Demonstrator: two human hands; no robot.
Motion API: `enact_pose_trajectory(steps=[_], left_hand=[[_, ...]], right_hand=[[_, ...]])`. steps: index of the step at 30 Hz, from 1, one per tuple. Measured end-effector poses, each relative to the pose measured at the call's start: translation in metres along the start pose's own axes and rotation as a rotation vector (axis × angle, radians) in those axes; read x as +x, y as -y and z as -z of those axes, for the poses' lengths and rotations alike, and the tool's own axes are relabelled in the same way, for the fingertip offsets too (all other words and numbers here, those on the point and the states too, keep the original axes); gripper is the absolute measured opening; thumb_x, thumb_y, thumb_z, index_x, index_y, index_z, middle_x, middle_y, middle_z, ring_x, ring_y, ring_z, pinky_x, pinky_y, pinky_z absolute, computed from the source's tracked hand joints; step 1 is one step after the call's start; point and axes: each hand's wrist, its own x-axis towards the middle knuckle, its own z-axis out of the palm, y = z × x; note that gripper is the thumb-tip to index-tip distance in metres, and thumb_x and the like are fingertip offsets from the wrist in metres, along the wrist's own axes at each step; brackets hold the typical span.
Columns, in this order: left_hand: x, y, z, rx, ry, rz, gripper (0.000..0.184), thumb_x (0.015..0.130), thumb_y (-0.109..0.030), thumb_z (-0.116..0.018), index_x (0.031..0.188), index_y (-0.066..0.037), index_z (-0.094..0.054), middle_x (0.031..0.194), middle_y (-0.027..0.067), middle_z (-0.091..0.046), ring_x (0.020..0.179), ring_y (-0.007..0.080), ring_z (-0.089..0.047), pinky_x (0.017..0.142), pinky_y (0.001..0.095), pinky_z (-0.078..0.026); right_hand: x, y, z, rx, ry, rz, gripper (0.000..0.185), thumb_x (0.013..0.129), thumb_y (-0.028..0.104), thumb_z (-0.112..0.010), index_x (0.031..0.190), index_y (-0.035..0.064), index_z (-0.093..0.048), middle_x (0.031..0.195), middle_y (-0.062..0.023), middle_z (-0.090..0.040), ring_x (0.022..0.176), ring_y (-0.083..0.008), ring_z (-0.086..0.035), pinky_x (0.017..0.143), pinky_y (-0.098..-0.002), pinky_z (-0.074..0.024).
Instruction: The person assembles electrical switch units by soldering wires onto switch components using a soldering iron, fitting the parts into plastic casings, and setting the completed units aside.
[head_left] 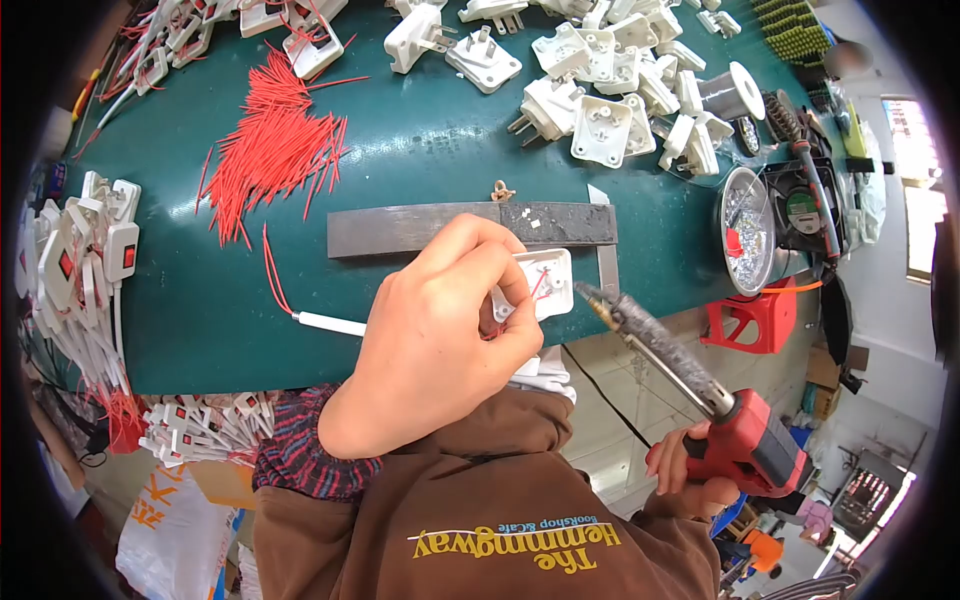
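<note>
My left hand (pixel 440 320) is closed in a pinch on a white plastic housing (pixel 552 278), whose open side shows thin red wires. A white cable (pixel 330 323) with red wire ends comes out from under the same hand. Just behind it lies a dark metal bar (pixel 400 230) with small white bits on top. My right hand (pixel 690 465) is wrapped round the red handle of a soldering gun (pixel 745 440). The gun's tip points up and left, close to the right side of the housing, with a small gap between them.
Cut red wires (pixel 275 150) lie at the back left. White plug housings (pixel 602 130) are heaped at the back right, near a solder spool (pixel 730 93) and a metal bowl (pixel 748 230). Bundled switch cables (pixel 75 260) stand at the left edge. A red stool (pixel 750 320) is below.
</note>
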Motion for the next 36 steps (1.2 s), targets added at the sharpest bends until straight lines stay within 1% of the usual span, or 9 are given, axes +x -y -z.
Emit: enact_pose_trajectory(steps=[7,9,16,18,21,26,28,34,36], left_hand=[[-0.001,0.004,-0.003,0.025,-0.014,-0.044,0.011,0.070,0.000,-0.065,0.074,0.001,-0.054,0.088,0.0093,-0.056,0.056,0.0253,-0.059,0.051,0.0344,-0.048],[-0.001,0.003,-0.003,0.023,-0.013,-0.039,0.012,0.070,0.000,-0.065,0.074,0.001,-0.054,0.087,0.0093,-0.056,0.056,0.0260,-0.059,0.051,0.0351,-0.047],[-0.002,0.003,-0.003,0.064,-0.007,-0.052,0.011,0.070,-0.002,-0.065,0.074,0.000,-0.055,0.084,0.0094,-0.054,0.056,0.0271,-0.058,0.049,0.0365,-0.047],[-0.002,0.005,-0.003,0.051,-0.016,-0.070,0.011,0.071,-0.002,-0.065,0.074,0.000,-0.055,0.084,0.0094,-0.054,0.055,0.0270,-0.058,0.049,0.0363,-0.047],[-0.002,0.007,-0.003,0.032,-0.035,-0.076,0.011,0.071,-0.001,-0.065,0.074,0.000,-0.055,0.084,0.0092,-0.054,0.055,0.0268,-0.058,0.049,0.0362,-0.047],[-0.002,0.006,-0.003,0.027,-0.034,-0.077,0.011,0.071,-0.001,-0.065,0.074,0.001,-0.056,0.084,0.0089,-0.055,0.054,0.0261,-0.059,0.049,0.0363,-0.047],[-0.002,0.004,-0.001,0.039,0.013,-0.029,0.010,0.073,0.004,-0.066,0.075,0.003,-0.057,0.096,0.0096,-0.059,0.058,0.0091,-0.057,0.049,0.0227,-0.047],[-0.002,0.004,0.000,0.033,0.015,-0.024,0.010,0.072,0.004,-0.066,0.075,0.003,-0.057,0.096,0.0091,-0.059,0.057,0.0084,-0.055,0.049,0.0224,-0.047],[-0.002,0.004,0.000,0.040,0.014,-0.027,0.010,0.071,0.004,-0.066,0.075,0.002,-0.057,0.096,0.0089,-0.059,0.057,0.0083,-0.055,0.049,0.0223,-0.047]], right_hand=[[-0.010,0.010,-0.018,-0.086,-0.114,-0.084,0.073,0.078,0.061,-0.064,0.115,-0.0001,-0.049,0.048,0.0013,-0.047,0.041,-0.0143,-0.049,0.047,-0.0299,-0.0431],[-0.006,0.017,-0.039,-0.198,-0.363,-0.122,0.070,0.079,0.059,-0.064,0.111,-0.0018,-0.051,0.049,0.0009,-0.048,0.041,-0.0146,-0.048,0.047,-0.0295,-0.0423],[-0.015,0.036,-0.022,-0.349,-0.305,-0.172,0.070,0.078,0.061,-0.064,0.104,-0.0032,-0.053,0.052,0.0007,-0.049,0.041,-0.0142,-0.047,0.047,-0.0290,-0.0423],[-0.032,0.037,0.007,-0.464,-0.051,-0.295,0.064,0.073,0.058,-0.072,0.096,-0.0008,-0.057,0.064,-0.0021,-0.057,0.058,-0.0135,-0.056,0.054,-0.0278,-0.0444],[-0.026,0.039,0.004,-0.269,-0.006,-0.216,0.057,0.075,0.052,-0.074,0.096,0.0017,-0.057,0.066,-0.0024,-0.059,0.060,-0.0141,-0.057,0.055,-0.0278,-0.0450],[-0.024,0.034,-0.005,-0.198,-0.130,-0.195,0.056,0.074,0.051,-0.075,0.094,0.0014,-0.057,0.069,-0.0032,-0.061,0.060,-0.0151,-0.058,0.055,-0.0274,-0.0459],[-0.018,0.031,-0.011,-0.200,-0.145,-0.140,0.060,0.076,0.048,-0.074,0.099,-0.0021,-0.051,0.067,-0.0042,-0.059,0.058,-0.0141,-0.057,0.053,-0.0271,-0.0454],[-0.029,0.027,0.005,-0.348,-0.056,-0.184,0.072,0.077,0.048,-0.072,0.111,-0.0045,-0.036,0.062,-0.0030,-0.055,0.054,-0.0106,-0.054,0.048,-0.0245,-0.0427],[-0.027,0.029,-0.001,-0.362,-0.078,-0.178,0.068,0.077,0.049,-0.073,0.106,-0.0036,-0.040,0.063,-0.0031,-0.056,0.053,-0.0111,-0.054,0.048,-0.0247,-0.0425]])
